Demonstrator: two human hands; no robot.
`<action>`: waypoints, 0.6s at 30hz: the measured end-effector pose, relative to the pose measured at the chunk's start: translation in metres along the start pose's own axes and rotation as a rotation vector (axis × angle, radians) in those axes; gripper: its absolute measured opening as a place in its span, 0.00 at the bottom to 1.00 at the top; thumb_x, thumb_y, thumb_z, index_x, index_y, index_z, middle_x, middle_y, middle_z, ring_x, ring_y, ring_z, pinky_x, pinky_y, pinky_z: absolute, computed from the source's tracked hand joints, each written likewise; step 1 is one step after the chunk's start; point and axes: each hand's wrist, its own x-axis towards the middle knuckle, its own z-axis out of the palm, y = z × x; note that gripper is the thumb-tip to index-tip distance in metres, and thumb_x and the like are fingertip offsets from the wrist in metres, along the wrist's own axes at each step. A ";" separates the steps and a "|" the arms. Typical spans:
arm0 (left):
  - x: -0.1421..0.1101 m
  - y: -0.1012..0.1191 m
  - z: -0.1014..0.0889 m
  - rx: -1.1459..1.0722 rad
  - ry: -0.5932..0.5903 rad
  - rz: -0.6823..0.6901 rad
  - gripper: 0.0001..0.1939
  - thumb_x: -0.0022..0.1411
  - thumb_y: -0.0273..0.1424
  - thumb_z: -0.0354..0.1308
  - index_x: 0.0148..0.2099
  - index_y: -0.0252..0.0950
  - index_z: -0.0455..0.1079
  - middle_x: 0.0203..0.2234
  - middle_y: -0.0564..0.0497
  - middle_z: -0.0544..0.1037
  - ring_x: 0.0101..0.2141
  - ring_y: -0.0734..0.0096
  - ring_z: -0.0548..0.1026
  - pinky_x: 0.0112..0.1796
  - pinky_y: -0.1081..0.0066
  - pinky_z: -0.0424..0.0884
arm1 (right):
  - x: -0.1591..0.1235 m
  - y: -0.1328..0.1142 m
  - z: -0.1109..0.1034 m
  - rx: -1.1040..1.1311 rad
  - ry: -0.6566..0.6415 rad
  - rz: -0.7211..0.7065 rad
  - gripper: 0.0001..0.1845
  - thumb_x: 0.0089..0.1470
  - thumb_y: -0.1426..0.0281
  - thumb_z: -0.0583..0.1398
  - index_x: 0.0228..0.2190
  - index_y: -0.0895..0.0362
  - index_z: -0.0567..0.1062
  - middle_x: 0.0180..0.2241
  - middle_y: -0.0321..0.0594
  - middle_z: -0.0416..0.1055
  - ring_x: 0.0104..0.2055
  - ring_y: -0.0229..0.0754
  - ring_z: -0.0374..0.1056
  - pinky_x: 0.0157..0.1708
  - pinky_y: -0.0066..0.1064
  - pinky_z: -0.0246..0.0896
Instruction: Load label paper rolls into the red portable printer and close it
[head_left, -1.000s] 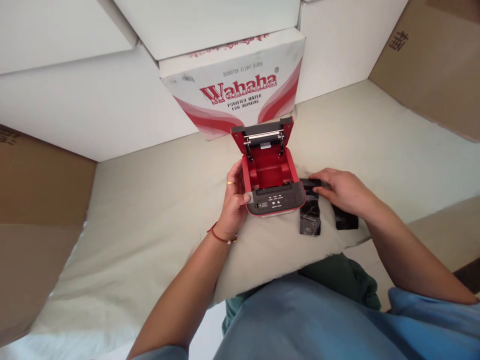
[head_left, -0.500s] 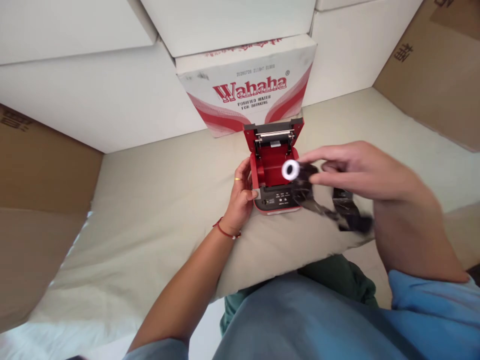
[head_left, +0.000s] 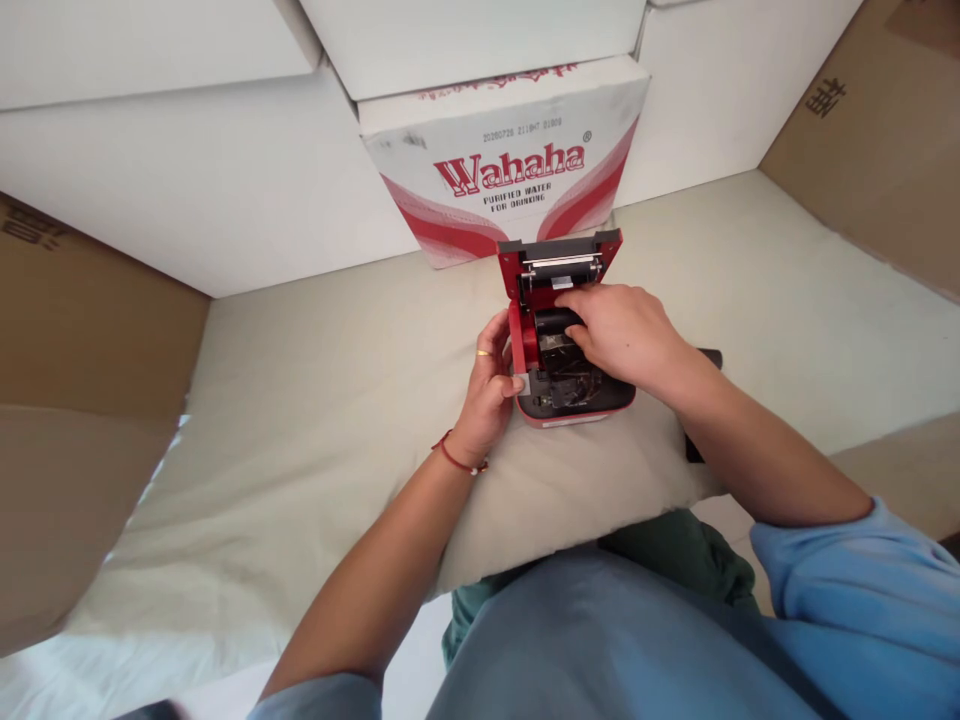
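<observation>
A small red and black label printer (head_left: 611, 402) stands on the cloth with its lid (head_left: 559, 268) raised. My left hand (head_left: 486, 388) grips its left side, thumb on the front corner and fingers along the outer wall. Inside the red compartment lies a black roll (head_left: 555, 320), sideways, with my right hand (head_left: 631, 335) closed on its right part. Loose black film (head_left: 568, 372) hangs from the roll over the printer's front panel and hides most of its buttons. My right fingers cover the roll's right end.
Behind the printer stands a white and red Wahaha water carton (head_left: 510, 170) beneath white boxes (head_left: 480, 45). Brown cartons (head_left: 90, 400) flank the beige cloth surface (head_left: 322, 400). A black object (head_left: 709, 357) shows partly behind my right forearm.
My right hand has moved left and brought the black roll from above the printer's right side into its compartment. The roll has turned, hiding its white core. My left hand still grips the printer.
</observation>
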 end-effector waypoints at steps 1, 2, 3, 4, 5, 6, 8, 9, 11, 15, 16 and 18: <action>0.000 0.000 0.000 0.002 -0.002 -0.001 0.48 0.56 0.55 0.80 0.74 0.56 0.69 0.77 0.50 0.68 0.77 0.43 0.65 0.75 0.48 0.65 | 0.002 -0.001 0.000 0.004 -0.001 0.005 0.26 0.69 0.73 0.58 0.63 0.51 0.84 0.59 0.51 0.86 0.54 0.62 0.84 0.44 0.45 0.71; 0.000 0.000 0.000 0.004 -0.004 -0.004 0.48 0.56 0.55 0.80 0.75 0.56 0.69 0.78 0.50 0.68 0.77 0.43 0.65 0.75 0.48 0.65 | 0.004 -0.001 0.001 0.015 0.000 0.005 0.26 0.69 0.73 0.59 0.63 0.51 0.84 0.58 0.51 0.87 0.54 0.63 0.84 0.45 0.46 0.72; 0.000 0.000 0.000 0.004 -0.005 -0.009 0.49 0.56 0.55 0.80 0.75 0.56 0.69 0.78 0.50 0.68 0.77 0.43 0.65 0.75 0.47 0.65 | 0.005 -0.001 0.002 0.031 0.003 0.002 0.26 0.69 0.72 0.59 0.63 0.51 0.84 0.58 0.51 0.87 0.55 0.64 0.84 0.46 0.47 0.73; -0.001 0.001 0.000 0.003 -0.005 -0.015 0.49 0.56 0.55 0.80 0.75 0.56 0.69 0.78 0.49 0.67 0.77 0.42 0.65 0.75 0.47 0.65 | 0.005 0.000 0.003 0.053 0.012 -0.007 0.25 0.69 0.72 0.60 0.62 0.51 0.85 0.58 0.51 0.87 0.55 0.64 0.84 0.48 0.47 0.74; -0.001 0.001 0.000 -0.001 -0.002 -0.019 0.49 0.56 0.54 0.80 0.75 0.56 0.69 0.78 0.49 0.68 0.77 0.42 0.66 0.75 0.47 0.66 | 0.005 0.002 0.004 0.083 0.026 -0.023 0.24 0.69 0.72 0.60 0.61 0.52 0.85 0.59 0.51 0.87 0.56 0.63 0.84 0.50 0.48 0.75; -0.001 0.002 0.001 -0.004 0.000 -0.021 0.49 0.56 0.54 0.80 0.75 0.56 0.69 0.78 0.49 0.68 0.77 0.42 0.66 0.75 0.47 0.67 | 0.003 0.005 0.005 0.127 0.042 -0.047 0.23 0.69 0.72 0.60 0.60 0.53 0.86 0.59 0.50 0.87 0.57 0.62 0.84 0.52 0.48 0.75; -0.002 0.004 0.002 -0.005 0.001 -0.023 0.48 0.56 0.53 0.80 0.75 0.56 0.69 0.78 0.50 0.68 0.77 0.42 0.66 0.74 0.48 0.68 | -0.006 0.012 0.009 0.265 0.091 -0.105 0.20 0.71 0.71 0.60 0.57 0.54 0.87 0.57 0.48 0.88 0.56 0.58 0.85 0.56 0.47 0.76; -0.002 0.005 0.003 -0.005 0.003 -0.024 0.47 0.57 0.53 0.80 0.75 0.57 0.69 0.78 0.50 0.68 0.77 0.43 0.66 0.74 0.48 0.69 | -0.013 0.017 0.011 0.348 0.139 -0.142 0.18 0.72 0.69 0.60 0.55 0.54 0.88 0.56 0.47 0.89 0.56 0.56 0.85 0.57 0.47 0.76; -0.002 0.006 0.004 -0.005 0.007 -0.020 0.46 0.57 0.53 0.80 0.74 0.57 0.70 0.78 0.51 0.68 0.76 0.44 0.67 0.74 0.49 0.69 | -0.032 0.026 0.018 0.481 0.264 -0.237 0.18 0.75 0.67 0.60 0.54 0.54 0.88 0.56 0.45 0.89 0.56 0.52 0.85 0.60 0.46 0.77; -0.002 0.006 0.005 0.010 0.016 0.005 0.45 0.58 0.54 0.79 0.74 0.56 0.71 0.77 0.50 0.70 0.77 0.44 0.66 0.76 0.47 0.66 | -0.074 0.037 0.042 0.500 0.391 -0.481 0.19 0.78 0.62 0.61 0.61 0.51 0.85 0.64 0.47 0.84 0.67 0.52 0.80 0.71 0.52 0.73; -0.002 0.006 0.005 0.018 0.017 0.010 0.45 0.58 0.55 0.79 0.74 0.56 0.71 0.77 0.50 0.70 0.77 0.44 0.66 0.76 0.47 0.65 | -0.083 0.038 0.050 0.475 0.380 -0.515 0.20 0.78 0.62 0.62 0.63 0.51 0.84 0.67 0.48 0.83 0.71 0.53 0.78 0.74 0.54 0.71; -0.004 0.005 0.006 0.041 0.022 0.017 0.44 0.60 0.55 0.77 0.74 0.56 0.71 0.78 0.50 0.69 0.77 0.43 0.66 0.77 0.46 0.64 | -0.097 0.038 0.064 0.420 0.365 -0.532 0.24 0.78 0.61 0.62 0.69 0.49 0.80 0.71 0.48 0.78 0.77 0.53 0.71 0.78 0.58 0.65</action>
